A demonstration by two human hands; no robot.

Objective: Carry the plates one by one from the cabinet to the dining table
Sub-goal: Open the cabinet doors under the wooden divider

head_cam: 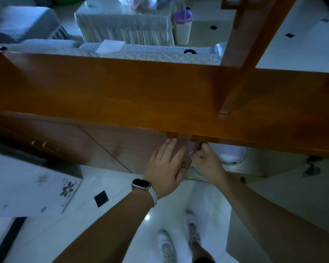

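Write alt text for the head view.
Left hand, smartwatch on its wrist, lies flat on a cabinet door under the countertop; right hand curls at the door's edge, grip unclear. A white dish shows just beyond.

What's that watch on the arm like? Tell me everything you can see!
The watch sits on the wrist just behind the left hand, which lies with straight fingers against the wooden cabinet door. It has a rounded rectangular face, dark and blank, in a silvery-looking case. A pale band, white or light grey, wraps round the wrist. The face points up towards the camera. Only the wrist touches it.
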